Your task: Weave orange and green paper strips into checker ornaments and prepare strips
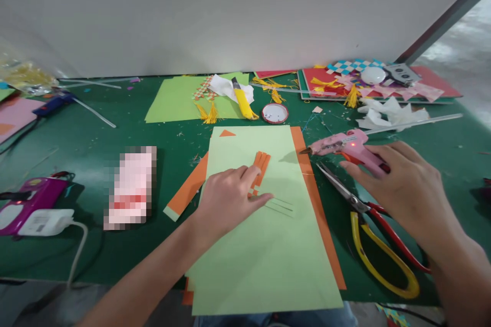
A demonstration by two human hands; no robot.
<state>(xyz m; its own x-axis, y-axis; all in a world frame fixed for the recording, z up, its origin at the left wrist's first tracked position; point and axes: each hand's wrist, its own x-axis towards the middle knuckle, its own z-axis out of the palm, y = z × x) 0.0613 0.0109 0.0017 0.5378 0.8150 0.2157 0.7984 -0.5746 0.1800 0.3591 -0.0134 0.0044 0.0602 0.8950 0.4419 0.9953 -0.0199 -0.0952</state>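
My left hand [229, 190] rests on a pale green sheet of paper [264, 265]. Its thumb and index finger pin down a small weave of orange paper strips [263, 166], part of it covered by the fingers. Thin dark lines run out from the weave on the right. At the right, my right hand [406, 184] is closed round the handle of a pink glue gun [326, 144]. The gun's red light is on, and its nozzle points left beside the sheet's edge. Scissors [358, 204] with yellow and red handles lie partly open beneath that hand.
Orange paper [326, 235] sticks out from under the green sheet. Behind lie a yellow cutter [242, 99], a round lid [275, 113], crumpled tissue [391, 114] and yellow tassels [209, 114]. To the left are a purple power strip [49, 191], a cable and a pixelated pink object [132, 184].
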